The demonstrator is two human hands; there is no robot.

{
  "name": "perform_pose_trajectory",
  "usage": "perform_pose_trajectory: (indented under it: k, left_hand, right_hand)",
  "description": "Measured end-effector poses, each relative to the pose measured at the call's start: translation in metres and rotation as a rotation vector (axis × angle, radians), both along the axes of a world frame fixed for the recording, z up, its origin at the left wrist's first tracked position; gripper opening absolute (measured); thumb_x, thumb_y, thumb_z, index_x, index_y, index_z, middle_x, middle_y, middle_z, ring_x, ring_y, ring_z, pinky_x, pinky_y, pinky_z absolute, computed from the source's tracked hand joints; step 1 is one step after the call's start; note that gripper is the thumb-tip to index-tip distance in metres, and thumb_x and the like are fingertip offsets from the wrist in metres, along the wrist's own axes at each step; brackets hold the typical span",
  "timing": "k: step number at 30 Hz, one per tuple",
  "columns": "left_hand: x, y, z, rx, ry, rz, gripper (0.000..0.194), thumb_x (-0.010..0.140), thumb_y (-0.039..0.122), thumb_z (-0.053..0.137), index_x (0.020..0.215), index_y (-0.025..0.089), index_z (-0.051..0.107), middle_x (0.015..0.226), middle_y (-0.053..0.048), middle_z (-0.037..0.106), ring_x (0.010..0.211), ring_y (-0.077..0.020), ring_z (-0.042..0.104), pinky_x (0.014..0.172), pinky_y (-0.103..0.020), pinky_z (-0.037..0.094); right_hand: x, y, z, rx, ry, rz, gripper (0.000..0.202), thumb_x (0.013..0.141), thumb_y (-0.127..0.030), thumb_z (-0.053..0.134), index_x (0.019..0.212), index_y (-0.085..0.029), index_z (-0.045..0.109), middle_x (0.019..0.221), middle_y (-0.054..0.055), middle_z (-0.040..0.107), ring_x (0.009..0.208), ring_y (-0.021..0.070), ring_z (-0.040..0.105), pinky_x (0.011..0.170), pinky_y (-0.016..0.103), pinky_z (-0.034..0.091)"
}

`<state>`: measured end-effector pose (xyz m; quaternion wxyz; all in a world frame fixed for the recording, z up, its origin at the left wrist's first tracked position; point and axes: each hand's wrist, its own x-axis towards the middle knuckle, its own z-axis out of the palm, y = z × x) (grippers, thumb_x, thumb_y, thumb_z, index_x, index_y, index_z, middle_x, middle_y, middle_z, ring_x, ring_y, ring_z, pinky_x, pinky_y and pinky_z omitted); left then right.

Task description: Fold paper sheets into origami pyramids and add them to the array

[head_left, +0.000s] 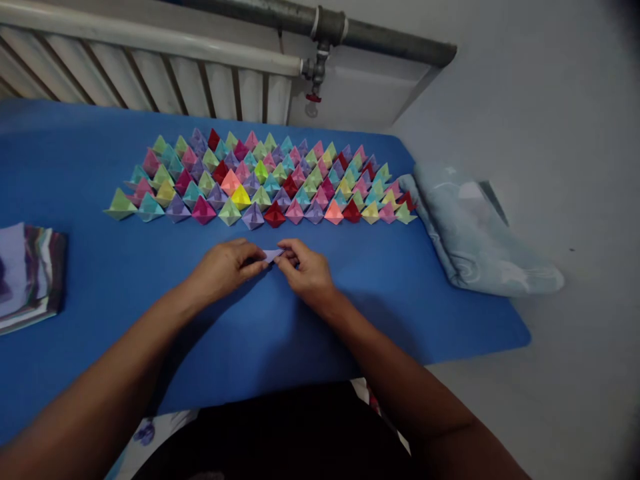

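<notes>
A small folded piece of lilac paper (271, 255) is pinched between both hands, just above the blue surface. My left hand (230, 267) grips its left end between thumb and fingers. At the right end, my right hand (306, 267) holds it the same way, and the fingertips hide part of the folds. Beyond the hands stand several rows of folded paper boats in many colours, among them a lilac paper boat (253, 217), a dark red paper boat (275, 215) and a yellow paper boat (241, 197).
A stack of coloured paper sheets (30, 277) lies at the left on the blue table cover (125, 360). To the right rests a folded pale grey-green cloth (480, 233). Behind are a white radiator (150, 80), a pipe with a red-handled valve (314, 97) and the wall.
</notes>
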<state>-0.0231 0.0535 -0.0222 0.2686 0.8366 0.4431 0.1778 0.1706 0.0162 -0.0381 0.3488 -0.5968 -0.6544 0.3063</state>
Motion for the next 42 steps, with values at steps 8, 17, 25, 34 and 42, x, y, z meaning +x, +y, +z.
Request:
perform_pose_trajectory:
  k: [8, 17, 25, 34, 42]
  left_hand:
    - [0.003, -0.002, 0.0, -0.025, -0.025, 0.057, 0.027, 0.085, 0.041, 0.059, 0.095, 0.02, 0.073, 0.085, -0.003, 0.068, 0.072, -0.0178, 0.062, 0.066, -0.029, 0.045]
    - [0.003, -0.002, 0.0, -0.021, 0.007, 0.06, 0.025, 0.088, 0.036, 0.055, 0.094, 0.02, 0.072, 0.083, -0.003, 0.069, 0.071, -0.0176, 0.061, 0.065, -0.029, 0.044]
    - [0.026, -0.025, 0.015, 0.25, 0.379, 0.097, 0.021, 0.094, 0.026, 0.05, 0.091, 0.015, 0.068, 0.084, -0.011, 0.07, 0.075, -0.0261, 0.065, 0.072, -0.039, 0.043]
    - [0.038, -0.037, 0.019, 0.342, 0.463, 0.256, 0.02, 0.096, 0.023, 0.047, 0.089, 0.014, 0.064, 0.081, -0.013, 0.07, 0.066, -0.0257, 0.064, 0.062, -0.035, 0.041]
    - [0.036, -0.036, 0.013, 0.488, 0.416, 0.304, 0.027, 0.099, 0.021, 0.041, 0.082, 0.018, 0.061, 0.074, -0.009, 0.067, 0.064, -0.0239, 0.062, 0.058, -0.033, 0.039]
  right_hand:
    - [-0.003, 0.004, 0.003, -0.052, 0.012, -0.027, 0.028, 0.087, -0.025, 0.061, 0.114, -0.024, 0.066, 0.083, -0.002, 0.072, 0.074, 0.0145, 0.067, 0.07, 0.027, 0.049]
    - [-0.003, 0.004, 0.007, -0.053, -0.047, -0.019, 0.032, 0.086, -0.021, 0.058, 0.116, -0.024, 0.065, 0.08, -0.003, 0.071, 0.07, 0.0142, 0.065, 0.066, 0.025, 0.047]
    - [-0.007, 0.003, 0.005, -0.044, -0.063, -0.045, 0.037, 0.083, -0.021, 0.056, 0.119, -0.025, 0.064, 0.078, -0.004, 0.068, 0.064, 0.0129, 0.06, 0.061, 0.024, 0.044]
    - [-0.012, -0.003, 0.007, 0.11, -0.024, -0.037, 0.05, 0.083, -0.023, 0.053, 0.133, -0.023, 0.053, 0.081, -0.002, 0.066, 0.068, 0.0131, 0.06, 0.069, 0.025, 0.046]
    - [-0.026, 0.005, 0.001, 0.017, 0.167, -0.121, 0.044, 0.082, -0.029, 0.056, 0.125, -0.021, 0.053, 0.077, -0.003, 0.063, 0.062, 0.0134, 0.058, 0.059, 0.025, 0.044]
